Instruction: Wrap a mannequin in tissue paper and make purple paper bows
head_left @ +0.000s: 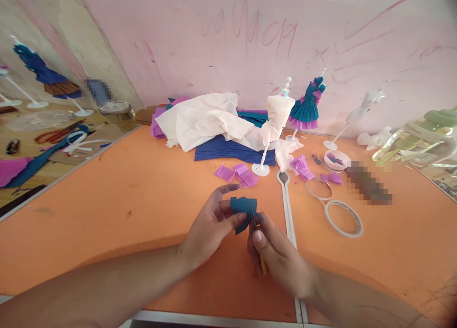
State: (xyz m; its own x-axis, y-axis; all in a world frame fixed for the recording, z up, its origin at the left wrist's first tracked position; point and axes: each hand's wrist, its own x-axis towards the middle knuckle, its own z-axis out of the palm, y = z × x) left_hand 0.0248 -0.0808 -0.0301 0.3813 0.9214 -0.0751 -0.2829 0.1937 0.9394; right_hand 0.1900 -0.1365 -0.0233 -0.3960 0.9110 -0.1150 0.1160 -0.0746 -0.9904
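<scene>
Two hands working a teal crepe-paper piece (243, 213) over the near middle of an orange table (117, 194).

The left hand (210, 225) pinches the paper's left edge between thumb and fingers, index finger arched above it. The right hand (274, 256) is curled tight around small yellow-handled scissors (257, 228), whose tip meets the paper's right edge. Beyond lie purple paper scraps (241, 174), a white mannequin stand (273, 128) and, to the right, a tape ring (343, 217).
</scene>
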